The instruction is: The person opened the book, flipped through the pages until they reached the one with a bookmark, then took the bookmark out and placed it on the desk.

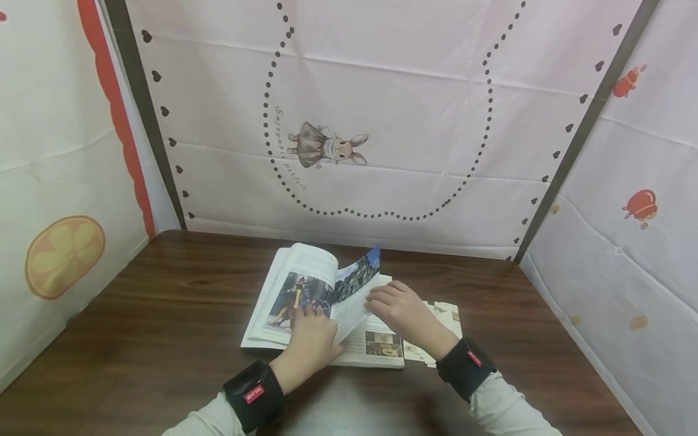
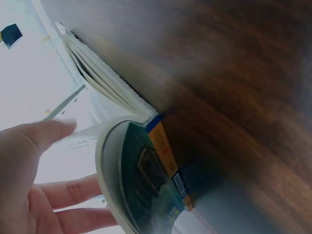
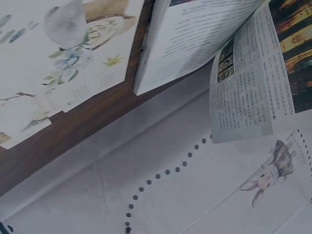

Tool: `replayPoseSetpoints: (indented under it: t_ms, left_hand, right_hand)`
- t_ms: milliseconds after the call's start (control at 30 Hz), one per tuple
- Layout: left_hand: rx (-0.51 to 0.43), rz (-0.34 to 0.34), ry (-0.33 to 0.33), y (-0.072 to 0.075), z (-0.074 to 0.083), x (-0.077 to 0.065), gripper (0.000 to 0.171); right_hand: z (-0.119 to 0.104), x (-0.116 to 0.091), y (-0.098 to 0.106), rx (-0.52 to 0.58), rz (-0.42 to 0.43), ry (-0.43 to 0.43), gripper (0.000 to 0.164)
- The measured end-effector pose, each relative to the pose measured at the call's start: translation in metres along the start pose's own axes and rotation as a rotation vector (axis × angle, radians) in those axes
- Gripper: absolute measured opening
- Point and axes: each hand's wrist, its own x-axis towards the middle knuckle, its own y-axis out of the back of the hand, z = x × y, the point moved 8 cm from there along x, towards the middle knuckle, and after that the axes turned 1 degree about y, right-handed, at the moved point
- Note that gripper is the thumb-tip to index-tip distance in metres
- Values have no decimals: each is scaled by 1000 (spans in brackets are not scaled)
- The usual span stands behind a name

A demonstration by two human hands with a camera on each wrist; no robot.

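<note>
A thick open book (image 1: pixel 313 260) lies on the table, with text and colour photos on its pages. My left hand (image 1: pixel 311 345) rests on the left-hand page near the fold, its fingers extended. In the left wrist view that hand (image 2: pixel 22 170) has thumb and fingers apart on the pages, above the orange and blue spine (image 2: pixel 163 146). Over the right half, a page (image 1: pixel 351 312) with a building photo stands raised, and my right hand (image 1: pixel 406 315) pinches its outer edge. The right wrist view shows the raised page (image 3: pixel 241 97) but not the hand.
Illustrated paper sheets (image 1: pixel 449 315) lie right of the book, partly under my right forearm; floral pictures show on the sheets (image 3: pixel 92 53) in the right wrist view. The brown wooden table (image 1: pixel 163 303) is bordered by printed fabric walls (image 1: pixel 414 151) at the back and both sides.
</note>
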Motion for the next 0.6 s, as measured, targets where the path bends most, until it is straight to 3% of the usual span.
replayPoseSetpoints:
  t_ms: [100, 200, 333, 433, 600]
  left_hand:
    - [-8, -16, 17, -1, -2, 1, 31]
    - [-80, -28, 43, 0, -10, 2, 19]
    - [-242, 3, 111, 8, -27, 0, 27]
    - [-402, 21, 196, 10, -42, -5, 37]
    - [-660, 89, 299, 11, -61, -13, 22]
  right_hand:
    - [1, 3, 3, 5, 27, -11, 21]
    - [9, 2, 4, 50, 54, -79, 17]
    - [21, -6, -3, 141, 3, -208, 16]
    - [24, -18, -24, 223, -201, -296, 25]
    - [17, -50, -64, 374, -629, -390, 66]
